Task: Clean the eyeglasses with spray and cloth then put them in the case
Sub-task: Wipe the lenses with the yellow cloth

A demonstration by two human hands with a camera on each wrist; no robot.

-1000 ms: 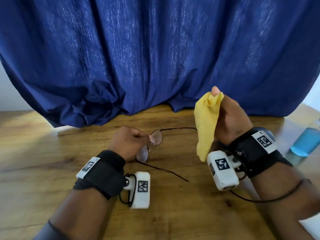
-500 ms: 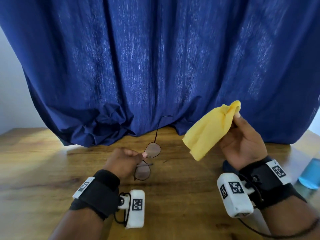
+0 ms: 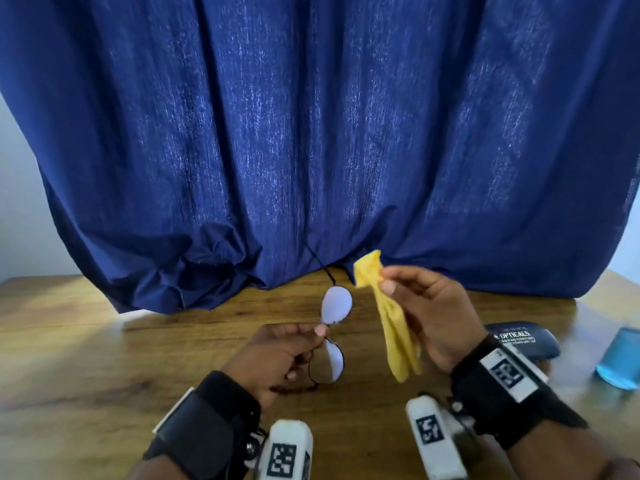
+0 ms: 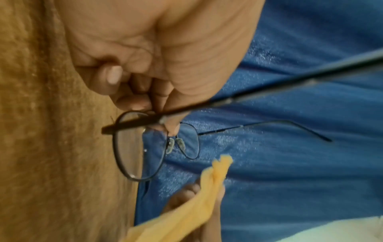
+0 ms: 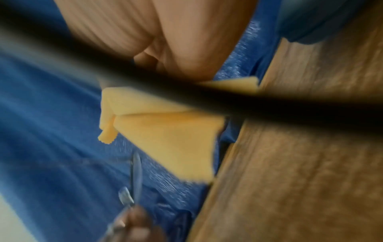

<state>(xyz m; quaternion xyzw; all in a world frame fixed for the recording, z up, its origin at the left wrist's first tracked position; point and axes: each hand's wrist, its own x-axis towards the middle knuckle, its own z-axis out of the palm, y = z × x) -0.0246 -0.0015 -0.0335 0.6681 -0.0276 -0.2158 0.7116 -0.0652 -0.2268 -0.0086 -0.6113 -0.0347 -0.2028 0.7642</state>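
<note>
Behind everything hangs the blue curtain (image 3: pixel 311 140), its hem bunched on the wooden table (image 3: pixel 86 341); my head view alone takes in both whole. Only that view shows the dark case (image 3: pixel 526 339) printed "OPTICALS" lying on the table behind my right wrist, with the blue spray bottle (image 3: pixel 621 360) near it at the right edge.

My right hand (image 3: pixel 436 317) holds the yellow cloth (image 3: pixel 394 327) above the table, thumb and fingers curled in a grip round its upper part while the rest hangs down. From my right wrist the cloth (image 5: pixel 165 131) shows as a folded triangle with a zigzag edge, crossed by a blurred dark band I cannot identify.

My left hand (image 3: pixel 277 358) pinches the eyeglasses (image 3: pixel 334 310) at the bridge, held clear of the table, just beside the cloth without touching it. From my left wrist I see what the head view hides: the 2 nose pads (image 4: pixel 175 144), the thin round rims, and both temples opened out against the curtain.
</note>
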